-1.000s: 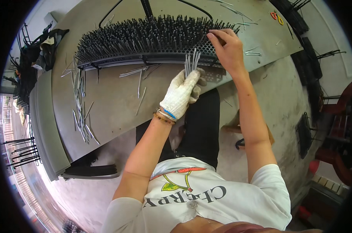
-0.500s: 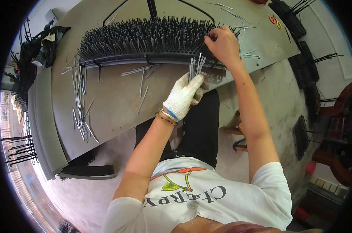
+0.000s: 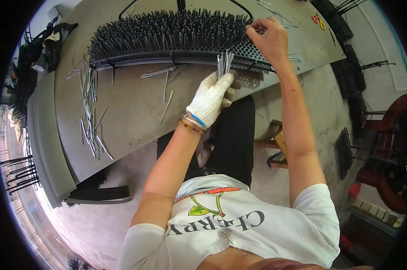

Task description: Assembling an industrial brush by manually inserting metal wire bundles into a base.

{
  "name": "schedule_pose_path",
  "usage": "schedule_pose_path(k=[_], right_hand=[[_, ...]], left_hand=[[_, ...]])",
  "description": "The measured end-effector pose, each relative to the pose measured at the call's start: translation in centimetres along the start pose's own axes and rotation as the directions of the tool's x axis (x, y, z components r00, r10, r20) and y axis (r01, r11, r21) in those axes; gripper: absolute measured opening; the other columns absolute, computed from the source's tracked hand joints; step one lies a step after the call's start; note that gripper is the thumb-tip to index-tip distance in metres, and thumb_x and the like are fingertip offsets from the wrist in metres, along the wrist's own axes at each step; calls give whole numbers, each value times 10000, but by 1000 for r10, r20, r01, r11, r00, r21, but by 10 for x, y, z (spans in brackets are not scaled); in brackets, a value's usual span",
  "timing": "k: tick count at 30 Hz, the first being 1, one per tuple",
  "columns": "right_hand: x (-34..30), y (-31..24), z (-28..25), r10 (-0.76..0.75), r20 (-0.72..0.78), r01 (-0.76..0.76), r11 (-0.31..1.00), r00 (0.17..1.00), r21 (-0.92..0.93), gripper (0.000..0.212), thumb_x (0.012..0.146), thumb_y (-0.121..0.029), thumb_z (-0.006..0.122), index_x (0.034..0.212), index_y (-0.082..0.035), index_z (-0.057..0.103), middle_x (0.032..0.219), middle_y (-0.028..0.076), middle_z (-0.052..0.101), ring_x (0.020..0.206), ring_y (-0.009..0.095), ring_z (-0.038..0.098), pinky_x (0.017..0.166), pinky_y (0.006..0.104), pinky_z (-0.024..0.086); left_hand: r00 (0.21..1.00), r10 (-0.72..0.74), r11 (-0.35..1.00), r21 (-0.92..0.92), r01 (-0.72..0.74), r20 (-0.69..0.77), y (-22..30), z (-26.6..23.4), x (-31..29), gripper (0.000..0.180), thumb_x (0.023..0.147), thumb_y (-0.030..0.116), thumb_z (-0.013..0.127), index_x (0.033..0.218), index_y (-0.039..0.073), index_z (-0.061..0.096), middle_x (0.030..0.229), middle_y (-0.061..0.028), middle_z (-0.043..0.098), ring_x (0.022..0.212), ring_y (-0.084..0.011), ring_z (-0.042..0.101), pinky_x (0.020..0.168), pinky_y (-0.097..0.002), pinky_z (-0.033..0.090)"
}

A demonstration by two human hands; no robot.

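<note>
My left hand [image 3: 210, 96], in a white knit glove, grips a small bundle of thin metal rods [image 3: 224, 64] that stand upright above the fist. My bare right hand [image 3: 268, 38] pinches at the right end of a long perforated metal strip [image 3: 253, 56]. Whether it holds a single rod is hidden by the fingers. The strip lies across a grey table [image 3: 131, 112] and is packed with a dense row of upright dark rods [image 3: 167, 31].
Loose metal rods [image 3: 90, 121] lie scattered on the table's left side and near its middle. Black wire racks [image 3: 342, 27] stand at the far right, more at the left edge. A small wooden stool [image 3: 275, 144] is under my legs on the concrete floor.
My left hand with the bundle has risen slightly toward the strip. My right hand has shifted along the strip's right end.
</note>
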State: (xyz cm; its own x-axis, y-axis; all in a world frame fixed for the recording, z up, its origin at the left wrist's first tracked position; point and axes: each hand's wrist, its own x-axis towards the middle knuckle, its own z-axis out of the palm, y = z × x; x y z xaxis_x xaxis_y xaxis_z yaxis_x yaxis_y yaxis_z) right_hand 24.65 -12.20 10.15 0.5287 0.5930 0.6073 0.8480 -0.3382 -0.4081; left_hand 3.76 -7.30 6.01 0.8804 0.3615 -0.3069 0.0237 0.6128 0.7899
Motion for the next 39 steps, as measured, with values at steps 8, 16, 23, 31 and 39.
schedule_pose_path(k=[8, 16, 23, 31, 39], right_hand=[[-20, -2, 0, -65, 85, 70, 996, 994, -54, 163, 788, -181, 719, 865, -38, 709, 787, 90, 617, 673, 218, 622, 637, 327, 489], [-46, -41, -39, 192, 684, -623, 629, 704, 465, 219, 874, -231, 696, 778, -35, 690, 652, -77, 542, 607, 9, 449, 530, 201, 344], [-71, -15, -30, 326, 678, -750, 354, 659, 559, 195, 852, -203, 715, 844, -8, 700, 753, -5, 635, 662, 50, 542, 594, 204, 415], [-48, 6, -48, 414, 345, -504, 380, 842, 775, 225, 870, -176, 693, 987, 15, 678, 853, 47, 680, 760, 93, 620, 717, 225, 497], [-13, 39, -8, 186, -71, -119, 834, 980, 539, 169, 862, -97, 695, 992, 10, 678, 883, 39, 701, 804, 83, 640, 748, 219, 505]], left_hand=[[999, -31, 999, 14, 30, 26, 0, -2, -4, 319, 960, 255, 532, 1185, 28, 524, 889, -32, 600, 638, -60, 521, 519, -187, 447], [993, 49, 998, 28, -52, 109, 1, 7, -3, 269, 961, 285, 534, 1093, 50, 539, 891, -39, 618, 659, -60, 546, 516, -180, 446], [997, 78, 987, 140, -78, 8, -17, 21, 5, 258, 959, 294, 539, 1046, 51, 546, 847, -31, 611, 637, -70, 547, 503, -194, 450], [981, 116, 989, 105, -100, -158, -19, 34, 24, 244, 962, 279, 525, 1016, 41, 534, 820, -54, 612, 628, -92, 560, 494, -212, 462], [994, -106, 994, 3, 106, -19, -19, 32, 40, 254, 971, 263, 507, 1091, 42, 543, 941, -88, 662, 644, -110, 581, 534, -221, 503]])
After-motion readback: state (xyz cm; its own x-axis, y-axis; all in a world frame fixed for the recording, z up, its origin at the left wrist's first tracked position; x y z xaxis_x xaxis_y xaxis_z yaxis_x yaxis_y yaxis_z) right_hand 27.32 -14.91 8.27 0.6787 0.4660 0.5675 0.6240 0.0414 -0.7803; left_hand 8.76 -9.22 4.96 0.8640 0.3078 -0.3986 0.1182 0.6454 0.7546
